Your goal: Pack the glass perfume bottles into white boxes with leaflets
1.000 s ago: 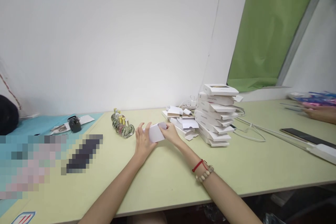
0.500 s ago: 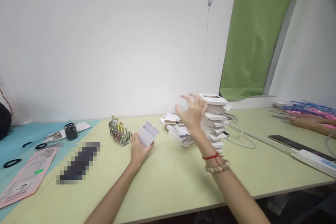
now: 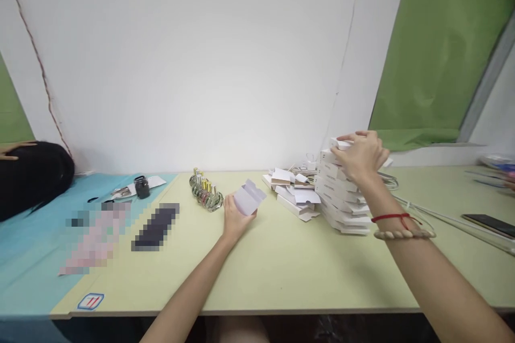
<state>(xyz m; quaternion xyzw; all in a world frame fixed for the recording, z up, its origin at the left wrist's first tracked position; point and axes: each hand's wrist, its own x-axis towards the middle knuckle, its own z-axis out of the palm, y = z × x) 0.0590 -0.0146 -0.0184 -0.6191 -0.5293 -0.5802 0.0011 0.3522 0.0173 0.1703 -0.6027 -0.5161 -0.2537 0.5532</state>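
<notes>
Just below the centre of the view, toward six o'clock, a small pale-lilac cardboard box (image 3: 248, 198) with an opened flap leans in the left hand (image 3: 235, 225), which grips it from the left and below. At three o'clock the right hand (image 3: 360, 158) arches, fingers spread and bent, over the top of a tall stack of flat white card boxes (image 3: 341, 198); whether it has gripped the uppermost one I cannot tell.

The straight front edge of the smooth pale yellow-green table (image 3: 322, 273) runs from eight o'clock to four. Toward five o'clock a broad stretch of tabletop leaves room between that edge and the stack, which stands well back. Room is tighter elsewhere: a row of rounded clear-glass bottles with shiny gold and silver caps (image 3: 206, 191) stands just beside the left hand at eight o'clock, and a loose heap of creased white cartons (image 3: 298, 193) crowds the stack's left side at four.

Farther out at eight o'clock lie a blurred dark oblong item (image 3: 155, 228) and, beyond it, a soft blue cloth (image 3: 24, 273) overhanging the front edge. Between three and four, thin white cables (image 3: 422, 209) trail behind the right forearm, ringed by a red cord (image 3: 394, 217) and a beaded bracelet (image 3: 404, 235).
</notes>
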